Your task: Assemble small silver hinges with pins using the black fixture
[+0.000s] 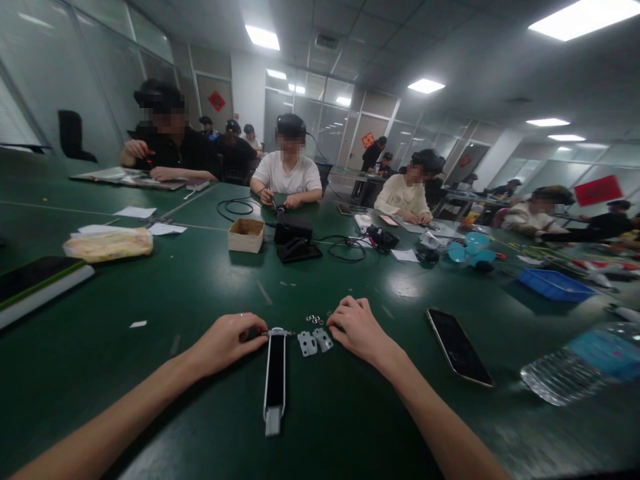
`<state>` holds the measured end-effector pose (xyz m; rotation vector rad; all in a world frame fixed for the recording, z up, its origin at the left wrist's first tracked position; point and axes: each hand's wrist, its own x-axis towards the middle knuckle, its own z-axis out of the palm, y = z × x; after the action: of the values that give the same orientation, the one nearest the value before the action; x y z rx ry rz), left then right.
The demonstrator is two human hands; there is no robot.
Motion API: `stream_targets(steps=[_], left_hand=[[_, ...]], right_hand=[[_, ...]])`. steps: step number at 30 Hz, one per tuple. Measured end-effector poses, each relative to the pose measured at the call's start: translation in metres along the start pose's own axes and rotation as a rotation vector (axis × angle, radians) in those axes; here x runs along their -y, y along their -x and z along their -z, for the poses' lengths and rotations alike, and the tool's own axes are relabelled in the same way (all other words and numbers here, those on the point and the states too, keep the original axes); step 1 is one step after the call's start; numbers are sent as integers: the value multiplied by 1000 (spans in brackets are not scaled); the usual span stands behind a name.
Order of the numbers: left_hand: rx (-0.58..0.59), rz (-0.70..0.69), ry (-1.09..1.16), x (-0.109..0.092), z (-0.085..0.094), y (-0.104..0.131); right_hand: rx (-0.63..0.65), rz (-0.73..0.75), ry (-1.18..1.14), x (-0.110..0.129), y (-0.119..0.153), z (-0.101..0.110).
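A long narrow black part with pale metal edges point(275, 373) lies on the green table, a silver block at its near end and a thin threaded crossbar at its far end. My left hand point(233, 340) is closed at that crossbar's left end, thumb and forefinger pinching it. Two grey metal plates with holes point(315, 342) lie just right of the crossbar. Beyond them sits a small cluster of metal nuts point(315, 319). My right hand point(361, 333) rests beside the plates and nuts, fingers curled and closed together; whatever is at its fingertips is too small to name.
A phone point(459, 347) and a clear water bottle point(575, 367) lie to the right, near a blue tray point(556, 285). Ahead stand a small box point(246, 236) and a black device point(294, 233) with cables. A wrapped packet point(109, 245) lies left. Several people sit across the table.
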<state>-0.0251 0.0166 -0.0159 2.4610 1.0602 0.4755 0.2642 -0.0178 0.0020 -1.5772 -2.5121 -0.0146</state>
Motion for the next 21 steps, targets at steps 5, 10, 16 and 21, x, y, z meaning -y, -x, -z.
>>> stream_targets(steps=[5, 10, 16, 21], left_hand=[[-1, 2, -8, 2, -1, 1], [-17, -25, -13, 3, -2, 1], [-16, -25, -23, 1, -1, 2], [-2, -30, -44, -1, 0, 3]], right_hand=[[-24, 7, 72, 6, -5, -6], [-63, -19, 109, 7, -8, -13], [-90, -16, 61, 1, -6, -16], [-184, 27, 68, 3, -5, -19]])
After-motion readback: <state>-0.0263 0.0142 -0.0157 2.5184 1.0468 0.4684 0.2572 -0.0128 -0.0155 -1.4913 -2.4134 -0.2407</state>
